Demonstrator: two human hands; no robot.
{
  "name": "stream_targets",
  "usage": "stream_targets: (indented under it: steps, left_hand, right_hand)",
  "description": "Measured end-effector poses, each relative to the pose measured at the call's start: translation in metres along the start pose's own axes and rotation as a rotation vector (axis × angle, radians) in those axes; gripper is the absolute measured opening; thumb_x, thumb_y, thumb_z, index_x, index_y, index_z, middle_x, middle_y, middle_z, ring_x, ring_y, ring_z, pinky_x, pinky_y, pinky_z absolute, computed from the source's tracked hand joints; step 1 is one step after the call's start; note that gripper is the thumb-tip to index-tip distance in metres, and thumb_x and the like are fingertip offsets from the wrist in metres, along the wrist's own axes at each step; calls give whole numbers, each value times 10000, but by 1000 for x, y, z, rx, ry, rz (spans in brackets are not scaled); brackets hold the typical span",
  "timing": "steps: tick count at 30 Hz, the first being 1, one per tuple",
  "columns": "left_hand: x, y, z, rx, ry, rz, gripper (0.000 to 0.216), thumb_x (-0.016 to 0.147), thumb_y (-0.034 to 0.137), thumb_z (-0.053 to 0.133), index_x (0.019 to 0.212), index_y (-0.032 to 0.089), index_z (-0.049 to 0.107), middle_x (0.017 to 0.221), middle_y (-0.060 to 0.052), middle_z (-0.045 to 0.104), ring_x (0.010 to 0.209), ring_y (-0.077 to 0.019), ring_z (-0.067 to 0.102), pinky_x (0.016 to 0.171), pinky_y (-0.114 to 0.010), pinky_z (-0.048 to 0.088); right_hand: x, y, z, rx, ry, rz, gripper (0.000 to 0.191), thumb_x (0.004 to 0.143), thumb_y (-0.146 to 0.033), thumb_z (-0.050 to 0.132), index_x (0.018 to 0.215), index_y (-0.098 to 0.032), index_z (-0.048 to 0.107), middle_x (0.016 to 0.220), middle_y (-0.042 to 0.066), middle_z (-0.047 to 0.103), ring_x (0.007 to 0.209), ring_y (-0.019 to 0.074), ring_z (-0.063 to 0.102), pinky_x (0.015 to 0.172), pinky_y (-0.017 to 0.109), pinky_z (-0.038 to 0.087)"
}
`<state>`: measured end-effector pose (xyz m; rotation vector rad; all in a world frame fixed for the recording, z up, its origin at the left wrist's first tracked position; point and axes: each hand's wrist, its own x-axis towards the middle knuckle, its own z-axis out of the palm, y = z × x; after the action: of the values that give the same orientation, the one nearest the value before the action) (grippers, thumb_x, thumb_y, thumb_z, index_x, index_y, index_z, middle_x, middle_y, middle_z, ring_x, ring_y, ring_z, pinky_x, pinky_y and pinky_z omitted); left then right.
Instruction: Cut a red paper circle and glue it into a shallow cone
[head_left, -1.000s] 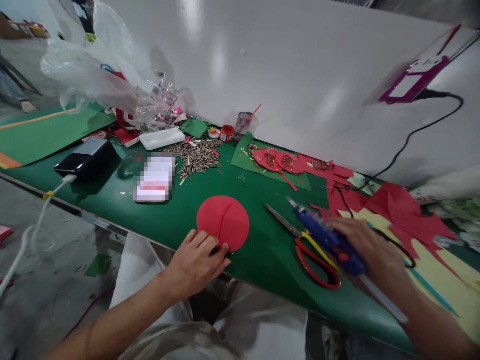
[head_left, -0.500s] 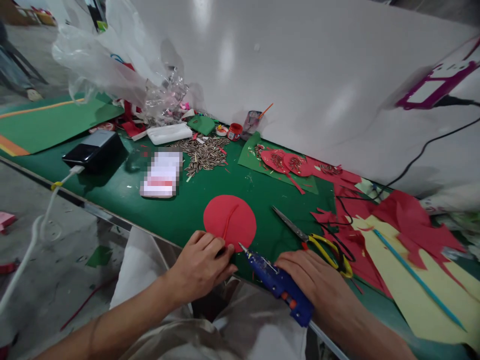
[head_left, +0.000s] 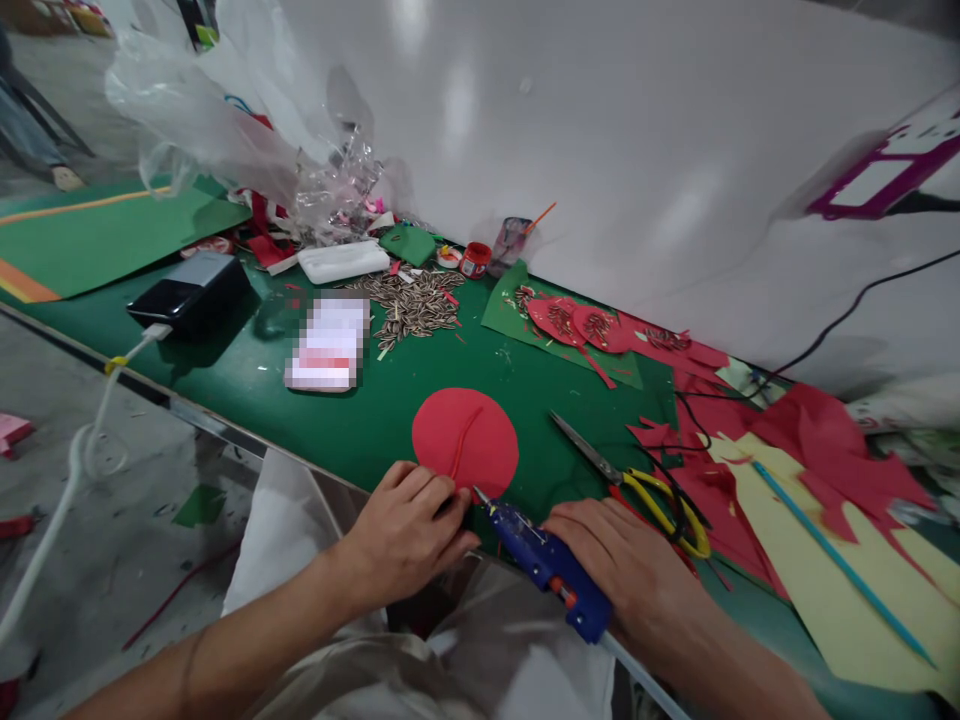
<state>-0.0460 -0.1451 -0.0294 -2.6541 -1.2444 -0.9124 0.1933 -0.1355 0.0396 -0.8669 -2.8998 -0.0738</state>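
A round red paper disc [head_left: 491, 440] lies on the green tabletop in front of me. Across it runs a thin, slightly curved red strip [head_left: 466, 435]. My left hand [head_left: 412, 520] is closed at the disc's near edge, its fingertips pinched on the strip's lower end. Held in my right hand [head_left: 607, 550] is a blue hot glue gun [head_left: 547, 565]. Its nozzle points up and left, right beside my left fingertips. Whether the tip touches the paper I cannot tell. Yellow-handled scissors [head_left: 637, 490] lie just beyond my right hand.
Sunflower seeds [head_left: 416, 305] lie in a pile near a phone [head_left: 326, 345] and a black box [head_left: 191, 295] with a white cable. Red discs with seeds [head_left: 577, 325] rest on green paper at the back. Red scraps [head_left: 810, 430] and yellow paper [head_left: 810, 570] cover the right.
The glue gun's nozzle has shifted slightly left and closer to my left fingertips. My left hand keeps its place at the disc's edge. The whole view has moved a little.
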Motion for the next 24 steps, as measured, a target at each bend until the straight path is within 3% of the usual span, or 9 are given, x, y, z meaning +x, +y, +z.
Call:
stream_targets:
  steps: [9, 14, 24]
  left_hand:
    - [-3, -1, 1, -12, -9, 5, 289, 876, 371, 460, 1002, 143, 584, 843, -58, 592, 767, -176, 502, 679, -347, 368]
    - [-3, -2, 1, -19, -14, 4, 275, 874, 357, 467, 1000, 141, 581, 839, -54, 587, 770, -177, 499, 679, -346, 365]
    - [-3, -2, 3, -12, -25, 7, 277, 874, 367, 465, 994, 146, 580, 833, -51, 576, 767, -175, 497, 681, -345, 364]
  right_hand:
    - [5, -1, 1, 19, -35, 53, 187, 815, -102, 383, 851, -158, 558, 766, 79, 605, 698, 203, 543, 617, 334, 407]
    - [-1, 7, 9, 50, -108, 67, 181, 779, -92, 417, 875, -180, 542, 828, 82, 603, 742, 210, 555, 656, 337, 411]
    - [-4, 6, 10, 85, -117, 125, 166, 803, -91, 426, 877, -173, 549, 818, 70, 587, 732, 193, 545, 668, 325, 411]
